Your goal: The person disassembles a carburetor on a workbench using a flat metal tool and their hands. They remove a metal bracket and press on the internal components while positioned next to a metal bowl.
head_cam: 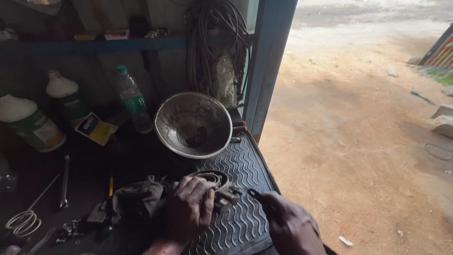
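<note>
A: Nearest, at 6 o'clock: left hand [188, 208] lies palm down, fingers curled over a small metal part [222, 196] on the black ribbed mat [245, 160]. How firm the grip is, can't tell.

B: Right hand [290, 225], at 5 o'clock?

A: Closed around a thin dark tool [255, 193]; only its tip shows, pointing toward 10 o'clock, just beside the part.

B: Left of the hands?

A: Greasy rag [137, 198] touching the left hand at its 9 o'clock. Beyond it, on the dark tabletop [89, 165], a spanner [64, 182] and a wire coil [22, 222], near 8 o'clock.

B: Farther out?

A: Dented metal bowl [193, 123] at 12 o'clock from the part, tilted, something dark inside. Behind, a clear bottle with green cap [133, 99] at 11, two white jugs [66, 97] at 10. Cables [217, 42] hang by the blue door post [269, 61]; bare dirt ground [358, 123] at 2 o'clock.
</note>
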